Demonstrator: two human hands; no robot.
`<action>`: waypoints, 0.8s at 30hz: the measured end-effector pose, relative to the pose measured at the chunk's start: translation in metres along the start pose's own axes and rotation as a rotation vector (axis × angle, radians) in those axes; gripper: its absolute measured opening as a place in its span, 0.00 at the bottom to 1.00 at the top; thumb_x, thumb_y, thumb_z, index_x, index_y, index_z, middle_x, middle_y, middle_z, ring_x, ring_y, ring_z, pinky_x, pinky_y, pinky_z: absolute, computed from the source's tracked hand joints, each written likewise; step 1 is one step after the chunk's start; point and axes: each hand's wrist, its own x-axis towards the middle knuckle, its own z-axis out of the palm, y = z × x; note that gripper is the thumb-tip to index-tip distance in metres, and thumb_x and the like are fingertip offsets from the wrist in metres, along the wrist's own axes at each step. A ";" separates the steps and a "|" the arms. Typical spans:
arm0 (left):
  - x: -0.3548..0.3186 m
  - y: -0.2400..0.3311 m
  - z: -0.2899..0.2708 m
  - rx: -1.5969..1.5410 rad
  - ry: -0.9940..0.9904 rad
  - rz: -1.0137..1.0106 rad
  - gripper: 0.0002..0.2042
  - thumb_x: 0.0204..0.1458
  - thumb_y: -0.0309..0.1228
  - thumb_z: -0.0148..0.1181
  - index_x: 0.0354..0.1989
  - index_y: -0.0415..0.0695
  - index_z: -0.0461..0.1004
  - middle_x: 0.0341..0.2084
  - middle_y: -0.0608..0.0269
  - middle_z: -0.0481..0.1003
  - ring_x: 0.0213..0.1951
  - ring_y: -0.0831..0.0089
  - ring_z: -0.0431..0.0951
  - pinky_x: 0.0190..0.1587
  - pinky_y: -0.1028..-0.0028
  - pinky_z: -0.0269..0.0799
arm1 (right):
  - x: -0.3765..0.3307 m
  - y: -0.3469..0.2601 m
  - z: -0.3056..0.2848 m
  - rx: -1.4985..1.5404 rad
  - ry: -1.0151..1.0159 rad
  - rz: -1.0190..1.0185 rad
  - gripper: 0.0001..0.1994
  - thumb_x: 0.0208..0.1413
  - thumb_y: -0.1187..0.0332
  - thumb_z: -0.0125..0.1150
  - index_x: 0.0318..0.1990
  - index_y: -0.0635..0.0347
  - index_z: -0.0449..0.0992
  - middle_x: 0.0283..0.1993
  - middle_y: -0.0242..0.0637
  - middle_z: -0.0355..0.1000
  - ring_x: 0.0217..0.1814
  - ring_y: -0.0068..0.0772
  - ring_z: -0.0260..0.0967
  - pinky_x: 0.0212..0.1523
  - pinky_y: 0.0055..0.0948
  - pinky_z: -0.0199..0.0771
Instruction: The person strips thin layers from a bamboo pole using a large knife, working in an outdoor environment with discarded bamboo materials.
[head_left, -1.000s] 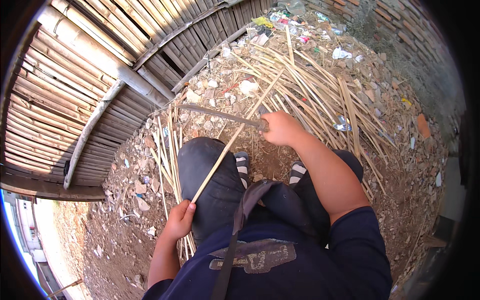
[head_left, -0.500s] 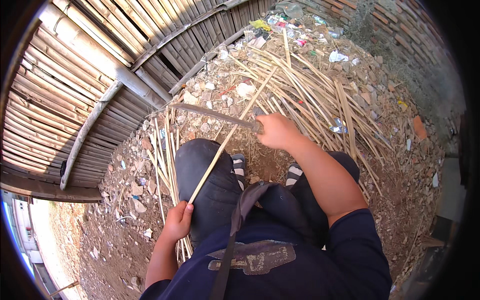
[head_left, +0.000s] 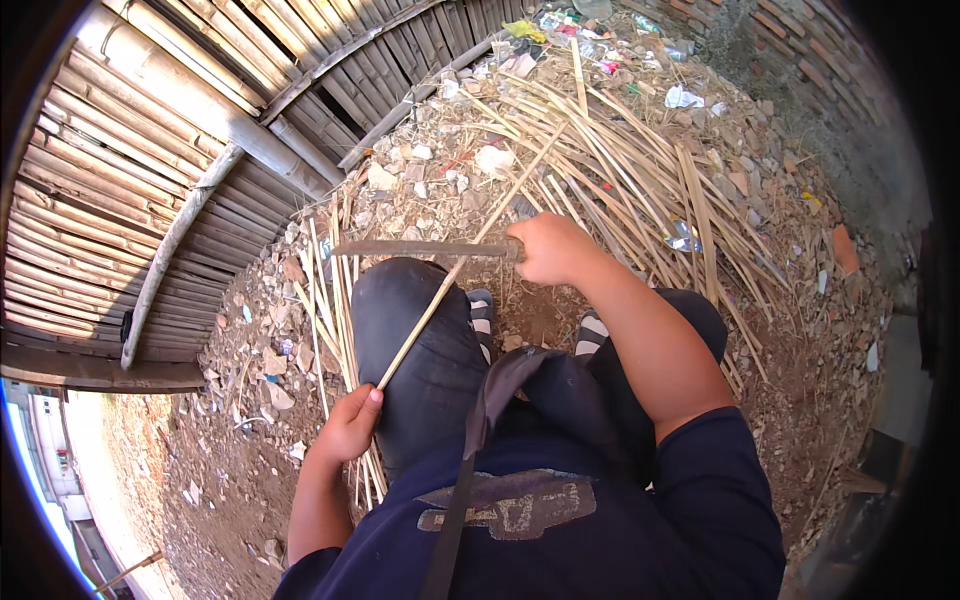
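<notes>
A bamboo strip (head_left: 437,297), pale and slender, slants up across the person's left thigh (head_left: 408,300), its far end reaching out over the ground. It is in one length wherever it shows, and the work on it looks unfinished, since the knife (head_left: 410,248) lies crosswise at it, blade pointing left above the left knee. Whether the edge bites into the strip or only rests against it, and how much of the length has been worked, cannot be told.

The left hand (head_left: 350,423) grips the strip's near end beside the thigh, thumb uppermost. The right hand (head_left: 550,248) is closed around the knife's handle, just right of the crossing.

Beyond the right hand, a loose pile (head_left: 625,185) of similar strips spreads over the stony ground (head_left: 250,480). A smaller bundle (head_left: 327,315) lies outside the left leg, its strips more nearly lined up. Quite possibly one group is finished and the other waiting, but nothing visible settles which, so the share left over stays uncertain.

Farther out, litter (head_left: 600,50) is scattered past the pile, a wall of bamboo poles (head_left: 120,170) stands at the left, and a brick wall (head_left: 790,60) closes the right
</notes>
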 end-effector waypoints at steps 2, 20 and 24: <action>0.002 0.001 -0.003 -0.093 -0.058 -0.062 0.22 0.72 0.44 0.47 0.27 0.42 0.66 0.20 0.73 0.64 0.25 0.81 0.61 0.28 0.73 0.63 | 0.000 0.018 0.009 0.136 0.125 0.078 0.17 0.49 0.62 0.69 0.46 0.58 0.82 0.36 0.52 0.79 0.43 0.57 0.78 0.46 0.47 0.78; -0.001 0.006 -0.002 -0.153 -0.082 -0.054 0.24 0.73 0.48 0.43 0.26 0.44 0.65 0.18 0.74 0.63 0.22 0.82 0.59 0.26 0.75 0.60 | 0.003 -0.010 0.010 0.004 -0.027 -0.027 0.18 0.48 0.64 0.65 0.48 0.57 0.81 0.40 0.51 0.80 0.46 0.55 0.79 0.48 0.47 0.79; 0.002 0.008 -0.003 0.016 -0.047 0.002 0.24 0.73 0.47 0.43 0.26 0.44 0.65 0.18 0.74 0.63 0.22 0.81 0.59 0.26 0.75 0.60 | 0.006 0.037 0.006 0.255 0.143 0.170 0.15 0.49 0.63 0.66 0.45 0.57 0.82 0.37 0.53 0.80 0.44 0.55 0.79 0.46 0.47 0.79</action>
